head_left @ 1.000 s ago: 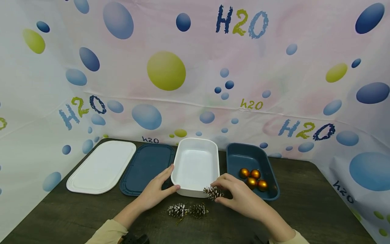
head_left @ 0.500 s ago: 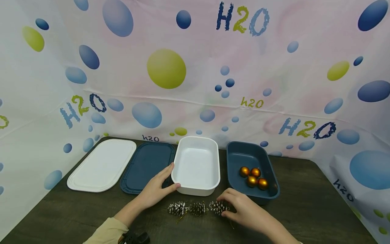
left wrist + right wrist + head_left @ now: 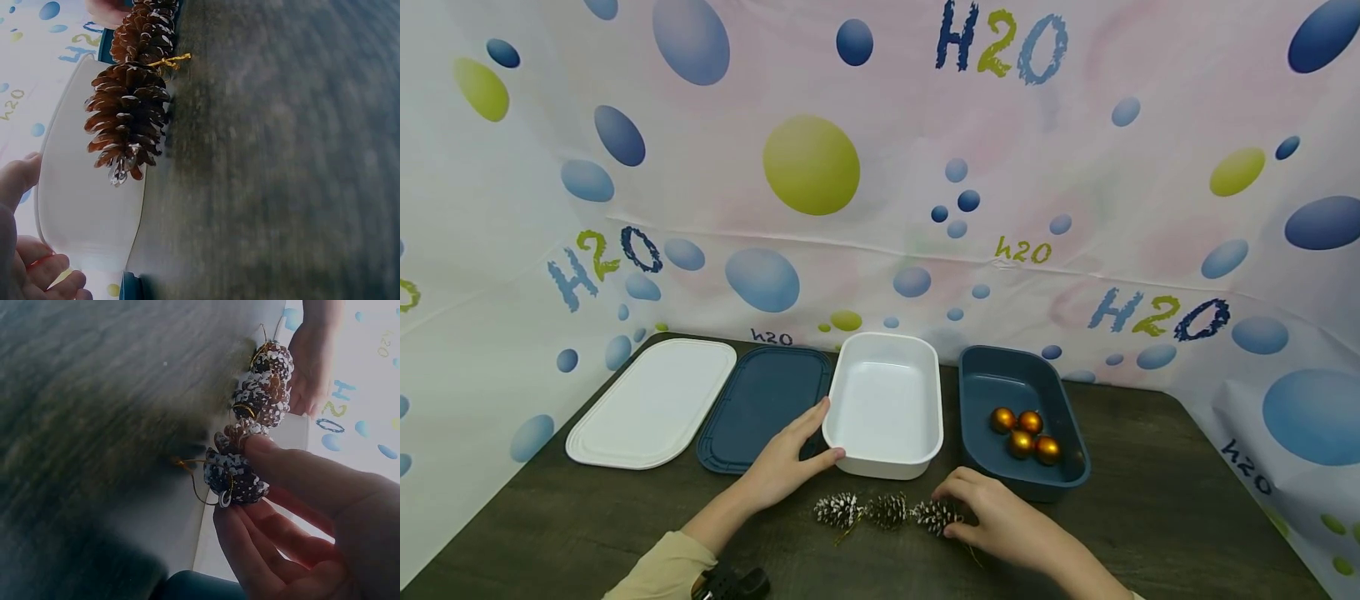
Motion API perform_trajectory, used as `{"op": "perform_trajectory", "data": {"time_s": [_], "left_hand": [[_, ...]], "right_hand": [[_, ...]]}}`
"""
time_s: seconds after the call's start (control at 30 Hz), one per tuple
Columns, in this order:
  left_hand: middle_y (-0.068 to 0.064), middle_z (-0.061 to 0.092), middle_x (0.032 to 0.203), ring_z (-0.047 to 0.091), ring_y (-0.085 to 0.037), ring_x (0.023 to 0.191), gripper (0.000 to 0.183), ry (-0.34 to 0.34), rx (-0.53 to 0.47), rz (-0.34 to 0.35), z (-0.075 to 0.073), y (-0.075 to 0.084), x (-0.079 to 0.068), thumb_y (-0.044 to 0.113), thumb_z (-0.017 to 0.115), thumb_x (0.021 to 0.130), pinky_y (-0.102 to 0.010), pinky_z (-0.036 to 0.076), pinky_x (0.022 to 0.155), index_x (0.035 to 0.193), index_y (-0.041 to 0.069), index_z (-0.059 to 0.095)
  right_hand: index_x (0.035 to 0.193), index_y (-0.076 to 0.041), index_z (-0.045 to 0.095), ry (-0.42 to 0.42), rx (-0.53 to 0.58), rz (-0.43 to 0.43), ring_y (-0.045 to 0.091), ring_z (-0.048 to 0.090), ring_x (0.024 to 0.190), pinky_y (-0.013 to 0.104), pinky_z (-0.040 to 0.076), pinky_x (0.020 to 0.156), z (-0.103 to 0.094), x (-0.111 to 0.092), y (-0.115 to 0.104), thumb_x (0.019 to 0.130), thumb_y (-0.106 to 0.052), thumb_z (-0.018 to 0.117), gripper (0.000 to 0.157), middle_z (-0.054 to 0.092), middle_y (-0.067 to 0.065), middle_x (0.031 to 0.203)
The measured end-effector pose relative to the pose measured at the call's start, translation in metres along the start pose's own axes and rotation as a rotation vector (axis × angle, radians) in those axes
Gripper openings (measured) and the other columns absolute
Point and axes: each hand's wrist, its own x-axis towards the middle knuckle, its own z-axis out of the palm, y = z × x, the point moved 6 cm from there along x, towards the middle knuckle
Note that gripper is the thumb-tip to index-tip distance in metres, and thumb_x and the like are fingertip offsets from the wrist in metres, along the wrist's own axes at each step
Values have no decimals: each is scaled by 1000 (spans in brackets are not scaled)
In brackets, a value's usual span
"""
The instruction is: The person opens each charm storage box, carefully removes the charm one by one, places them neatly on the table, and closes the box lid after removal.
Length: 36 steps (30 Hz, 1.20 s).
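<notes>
Three frosted pine cones lie in a row before the white dish [image 3: 883,408]: a left cone [image 3: 837,509], a middle cone [image 3: 887,511] and a right cone [image 3: 934,517]. My right hand [image 3: 1000,515] pinches the right cone between thumb and fingers. In the right wrist view a gold loop hangs from this held pine cone [image 3: 234,478]. My left hand [image 3: 790,458] rests at the dish's near left corner, thumb by the front wall and fingers along the side. The left wrist view shows the left cone [image 3: 128,119] close up.
Right of the white dish stands a blue dish [image 3: 1003,383] with several gold baubles [image 3: 1021,443]. A blue lid [image 3: 767,408] and a white lid [image 3: 651,404] lie on the left of the dark table [image 3: 1150,483]. A printed backdrop [image 3: 1075,167] rises behind.
My right hand has brought its pine cone down from the white dish's front edge into line beside the other two. The left hand has stayed at the dish corner.
</notes>
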Motion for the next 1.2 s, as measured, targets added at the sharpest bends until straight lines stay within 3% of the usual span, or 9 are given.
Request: {"op": "perform_trajectory", "data": {"time_s": [0.63,0.73,0.87,1.03,1.2], "left_hand": [[-16,21,155,20,-38,140,85,2,-4,2,-1,-1,0,47,63,89,-62,24,105,152,9,20],[-16,21,155,20,-38,140,85,4,-1,3,-1,-1,0,47,63,89,-62,24,105,152,9,20],[-16,22,155,20,-38,140,85,6,3,1,-1,0,0,47,63,89,-62,24,105,152,9,20],[-17,21,155,20,-38,140,85,-1,-1,-6,-1,1,0,47,63,89,-62,24,104,152,9,20],[-17,21,155,20,-38,140,85,-3,-2,-4,-1,1,0,48,63,89,-62,25,104,152,9,21]], "right_hand": [[116,-9,63,44,-24,-26,12,59,100,25,51,81,-7,-7,-9,85,-13,73,34,58,-4,112],[119,-9,62,111,-51,-30,16,60,98,28,52,79,-21,-12,-12,84,-12,73,36,58,-2,114],[119,-8,62,271,-106,-42,19,63,93,31,54,75,-47,-22,-8,83,-11,75,39,59,0,115],[122,-11,61,416,-184,60,19,63,95,33,54,76,-76,-42,14,80,-16,78,45,60,0,115],[131,-7,54,431,-200,203,33,55,112,52,47,86,-94,-60,42,81,-35,76,61,55,13,126]]}}
